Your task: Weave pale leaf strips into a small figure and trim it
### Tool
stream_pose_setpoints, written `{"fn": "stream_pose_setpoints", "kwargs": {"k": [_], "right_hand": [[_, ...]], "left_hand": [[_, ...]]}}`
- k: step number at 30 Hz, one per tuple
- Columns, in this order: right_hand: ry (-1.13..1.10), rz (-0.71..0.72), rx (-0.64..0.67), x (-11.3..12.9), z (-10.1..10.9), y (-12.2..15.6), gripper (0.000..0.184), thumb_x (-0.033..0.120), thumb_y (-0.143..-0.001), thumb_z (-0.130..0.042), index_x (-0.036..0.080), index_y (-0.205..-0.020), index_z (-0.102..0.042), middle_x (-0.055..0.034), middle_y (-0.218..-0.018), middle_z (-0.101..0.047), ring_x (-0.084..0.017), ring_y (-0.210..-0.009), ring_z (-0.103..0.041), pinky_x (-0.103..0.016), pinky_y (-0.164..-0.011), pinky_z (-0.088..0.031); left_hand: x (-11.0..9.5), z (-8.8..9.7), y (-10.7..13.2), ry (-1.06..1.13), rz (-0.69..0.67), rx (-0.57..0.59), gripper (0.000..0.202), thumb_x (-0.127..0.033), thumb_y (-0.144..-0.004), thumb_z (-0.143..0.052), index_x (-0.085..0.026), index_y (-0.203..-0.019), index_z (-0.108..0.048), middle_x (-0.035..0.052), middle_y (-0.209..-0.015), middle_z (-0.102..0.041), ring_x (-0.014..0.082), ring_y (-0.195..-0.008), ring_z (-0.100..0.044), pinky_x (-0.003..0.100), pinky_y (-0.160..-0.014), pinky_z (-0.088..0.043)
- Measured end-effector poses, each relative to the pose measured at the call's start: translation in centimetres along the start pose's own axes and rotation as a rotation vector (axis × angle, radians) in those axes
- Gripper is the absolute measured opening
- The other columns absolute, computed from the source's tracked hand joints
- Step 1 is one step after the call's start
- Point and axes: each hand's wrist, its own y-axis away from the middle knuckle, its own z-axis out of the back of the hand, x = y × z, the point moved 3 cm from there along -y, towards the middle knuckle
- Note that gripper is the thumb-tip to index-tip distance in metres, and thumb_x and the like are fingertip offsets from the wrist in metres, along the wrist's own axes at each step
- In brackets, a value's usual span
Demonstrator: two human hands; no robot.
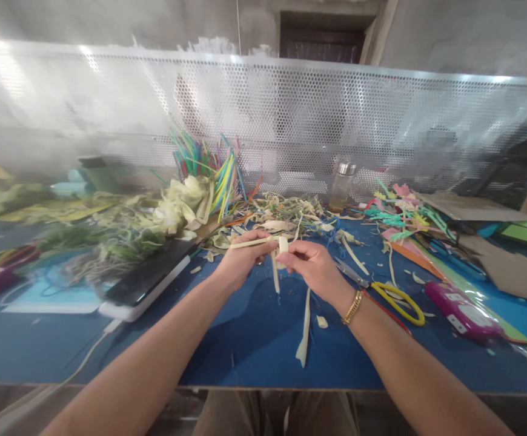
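Both hands [240, 257] [311, 263] pinch-grip pale strip [276, 266] | scissors [381, 289] just right of it | risk: thin strip may tear or slip if I overpull

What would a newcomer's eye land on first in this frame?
Two bare hands meeting at centre over the blue table: the left hand and right hand pinch pale cream strips between them. Behind, bright coloured strips fan up before a perforated metal screen; yellow-handled scissors lie right.

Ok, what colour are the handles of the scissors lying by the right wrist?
Yellow. The scissors lie on the blue table beside the right hand; the head view shows them best.
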Motion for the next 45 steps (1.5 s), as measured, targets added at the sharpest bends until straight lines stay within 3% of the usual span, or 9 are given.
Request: {"fn": "stream_pose_setpoints", "kwargs": {"k": [3, 8, 23, 29, 36, 41, 45], "right_hand": [[-0.065, -0.128, 0.057, -1.1, -0.7, 0.1, 0.029, 0.042, -0.083, -0.062, 0.018, -0.066, -0.058, 0.0052, -0.054, -0.047, -0.008, -0.049, -0.042, -0.023, -0.05, -0.033], [-0.16, -0.278, 0.02, -2.0, -1.0, 0.1, 0.029, 0.042, -0.082, -0.058, 0.016, -0.069, -0.064, 0.0038, -0.055, -0.051, -0.007, -0.044, -0.044, -0.021, -0.045, -0.033], [-0.243, -0.431, -0.056, -2.5, -0.6, -0.1, 0.021, 0.028, -0.071, -0.056, 0.016, -0.055, -0.059, 0.004, -0.045, -0.049, -0.006, -0.035, -0.04, -0.02, -0.037, -0.032], [-0.196, -0.42, -0.07, -2.5, -0.7, 0.0, 0.021, 0.026, -0.071, -0.054, 0.017, -0.053, -0.057, 0.0035, -0.045, -0.05, -0.007, -0.034, -0.04, -0.021, -0.037, -0.032], [-0.042, -0.288, -0.04, -3.1, -0.6, 0.0, 0.029, 0.038, -0.082, -0.052, 0.018, -0.062, -0.059, 0.0043, -0.049, -0.049, -0.008, -0.041, -0.04, -0.022, -0.043, -0.03], [-0.102, -0.252, -0.029, -2.9, -0.9, 0.0, 0.031, 0.04, -0.085, -0.05, 0.019, -0.062, -0.057, 0.0043, -0.052, -0.048, -0.008, -0.043, -0.04, -0.022, -0.045, -0.032], [-0.189, -0.254, -0.052, -2.4, -1.4, 0.0, 0.032, 0.042, -0.085, -0.051, 0.019, -0.062, -0.054, 0.0043, -0.054, -0.048, -0.008, -0.045, -0.041, -0.022, -0.047, -0.034]], "left_hand": [[0.0, 0.0, 0.0, -0.012, -0.024, 0.013, 0.027, -0.034, -0.061, -0.081, -0.017, -0.076, -0.065, -0.0024, -0.063, -0.058, 0.0072, -0.052, -0.046, 0.021, -0.051, -0.035], [0.0, -0.3, 0.1, -0.036, -0.068, 0.037, 0.026, -0.036, -0.065, -0.078, -0.016, -0.076, -0.066, -0.0016, -0.061, -0.057, 0.0085, -0.053, -0.046, 0.022, -0.052, -0.034], [0.0, -1.2, 0.8, 0.017, -0.055, 0.033, 0.025, -0.033, -0.065, -0.08, -0.015, -0.077, -0.067, -0.0012, -0.072, -0.06, 0.0088, -0.063, -0.053, 0.023, -0.062, -0.043], [-0.5, -1.3, 0.9, -0.136, -0.144, 0.033, 0.025, -0.035, -0.067, -0.077, -0.016, -0.08, -0.067, 0.0001, -0.073, -0.061, 0.0111, -0.064, -0.053, 0.024, -0.061, -0.044], [-0.7, -1.1, 0.9, -0.319, -0.284, 0.04, 0.019, -0.033, -0.073, -0.071, -0.017, -0.083, -0.068, 0.0016, -0.075, -0.063, 0.0136, -0.066, -0.054, 0.025, -0.062, -0.043], [-0.7, -0.8, 0.8, -0.395, -0.379, -0.024, 0.017, -0.032, -0.074, -0.071, -0.019, -0.084, -0.068, 0.0033, -0.081, -0.065, 0.017, -0.075, -0.058, 0.026, -0.067, -0.044], [-0.8, -0.8, 0.8, -0.393, -0.379, 0.017, 0.016, -0.032, -0.076, -0.069, -0.019, -0.084, -0.067, 0.0024, -0.077, -0.064, 0.0162, -0.071, -0.057, 0.026, -0.066, -0.043]]}}
